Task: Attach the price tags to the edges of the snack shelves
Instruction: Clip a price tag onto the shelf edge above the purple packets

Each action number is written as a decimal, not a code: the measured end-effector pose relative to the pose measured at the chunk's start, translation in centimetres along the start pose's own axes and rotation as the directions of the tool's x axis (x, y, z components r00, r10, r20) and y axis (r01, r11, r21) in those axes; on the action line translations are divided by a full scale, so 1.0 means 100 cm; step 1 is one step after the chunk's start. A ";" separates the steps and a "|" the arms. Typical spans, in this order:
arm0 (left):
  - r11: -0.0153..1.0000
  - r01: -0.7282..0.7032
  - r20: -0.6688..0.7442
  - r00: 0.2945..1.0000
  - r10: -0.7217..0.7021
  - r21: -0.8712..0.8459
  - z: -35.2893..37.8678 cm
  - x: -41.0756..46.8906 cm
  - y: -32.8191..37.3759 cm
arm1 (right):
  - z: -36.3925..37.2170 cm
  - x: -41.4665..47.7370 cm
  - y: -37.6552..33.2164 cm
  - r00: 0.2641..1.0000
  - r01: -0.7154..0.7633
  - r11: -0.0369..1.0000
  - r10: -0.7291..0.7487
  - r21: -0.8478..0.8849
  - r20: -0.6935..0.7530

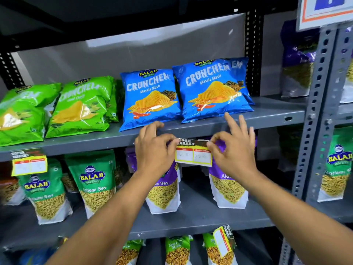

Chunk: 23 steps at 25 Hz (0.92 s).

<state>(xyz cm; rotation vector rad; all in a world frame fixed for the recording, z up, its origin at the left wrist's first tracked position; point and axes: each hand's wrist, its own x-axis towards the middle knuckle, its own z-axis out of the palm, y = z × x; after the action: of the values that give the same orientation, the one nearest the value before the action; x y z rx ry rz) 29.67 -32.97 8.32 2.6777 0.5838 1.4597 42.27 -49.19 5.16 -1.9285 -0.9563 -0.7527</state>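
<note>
Grey steel shelf (267,119) carrying blue Crunchem bags (214,88); at its front edge, a yellow-bordered "Super Market" price tag (193,152), black header, two white boxes. Left hand (152,150) pinches its 9 o'clock end, right hand (232,150) its 3 o'clock end.

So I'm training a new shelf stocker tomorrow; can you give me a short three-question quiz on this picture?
1. True or false: both hands pinch the price tag at the shelf edge.
2. Which bags sit right above it? A) green B) blue C) purple
3. Fill in: another tag already hangs to the ____ on that edge.

Key: 1 true: left hand, right hand. 2 B, blue bags. 3 left.
</note>
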 end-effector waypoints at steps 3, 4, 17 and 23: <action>0.996 0.077 0.014 0.997 -0.077 -0.034 0.009 0.005 0.003 | -0.007 0.026 0.002 0.990 -0.057 0.997 0.063 -0.057 0.129; 0.995 0.097 0.019 0.995 -0.096 -0.040 0.011 0.008 0.004 | -0.008 0.032 0.003 0.986 -0.077 0.994 0.086 -0.072 0.143; 0.942 0.281 -0.034 0.956 -0.292 -0.184 0.019 0.023 0.015 | -0.007 0.057 0.004 0.986 -0.165 0.978 0.167 -0.127 0.006; 0.926 0.309 -0.033 0.946 -0.324 -0.217 0.014 0.022 0.016 | -0.014 0.058 0.011 0.986 -0.165 0.986 0.165 -0.012 0.023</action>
<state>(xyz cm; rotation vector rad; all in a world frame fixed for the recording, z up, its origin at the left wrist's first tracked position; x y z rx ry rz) 32.42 -33.44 9.64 2.2553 0.7770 1.4354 46.02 -48.83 9.85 -2.0014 -0.7968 -0.6407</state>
